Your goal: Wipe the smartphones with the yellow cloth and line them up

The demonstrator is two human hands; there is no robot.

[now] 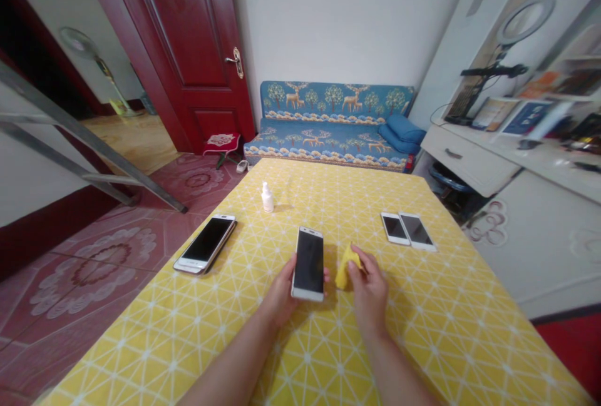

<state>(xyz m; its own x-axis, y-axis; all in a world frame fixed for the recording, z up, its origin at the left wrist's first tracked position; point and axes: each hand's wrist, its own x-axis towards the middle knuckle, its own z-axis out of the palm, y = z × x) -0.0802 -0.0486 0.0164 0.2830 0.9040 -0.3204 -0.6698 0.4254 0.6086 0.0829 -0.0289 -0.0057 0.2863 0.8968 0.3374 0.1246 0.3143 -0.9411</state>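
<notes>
A white smartphone with a dark screen lies face up in my left hand, whose fingers wrap round its back and show at its right edge. To the right of it, my right hand pinches a small yellow cloth between thumb and fingers. The cloth is apart from the phone. Beyond them a small white spray bottle stands upright on the table.
The table has a yellow patterned tablecloth. At its left lie stacked phones; at its right, two white phones sit side by side. Past the table are a blue sofa, a ladder and a white cabinet.
</notes>
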